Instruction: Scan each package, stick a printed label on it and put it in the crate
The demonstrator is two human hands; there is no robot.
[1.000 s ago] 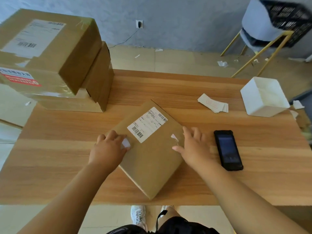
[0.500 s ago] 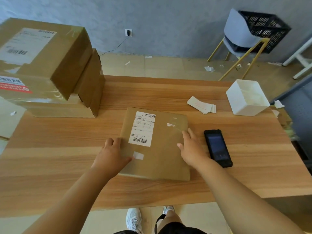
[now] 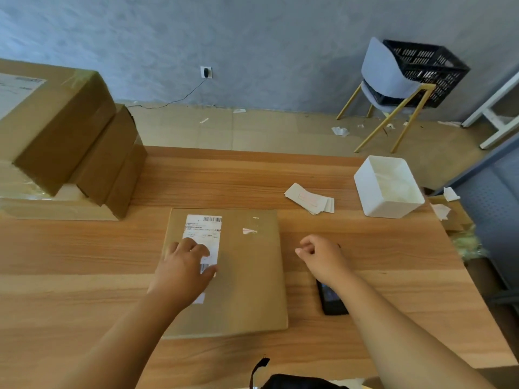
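A flat brown package (image 3: 247,276) lies square on the wooden table (image 3: 84,262) in front of me, with a white shipping label (image 3: 203,231) on its left part. My left hand (image 3: 182,272) lies flat on that label, fingers spread, covering its lower half. My right hand (image 3: 323,255) hovers just right of the package with fingers loosely curled, holding nothing. Under my right forearm a black handheld scanner (image 3: 332,300) lies on the table. A pile of printed labels (image 3: 310,198) sits further back. A black crate (image 3: 424,68) rests on a grey chair (image 3: 384,80) beyond the table.
A stack of bigger brown boxes (image 3: 64,141) fills the table's left back corner. A white open tub (image 3: 389,186) stands at the right back. Paper scraps litter the floor, and a white frame (image 3: 497,113) stands at the far right.
The package has turned until it lies square to me. My left hand slid up onto the label. My right hand came off the package and moved right, above the scanner.
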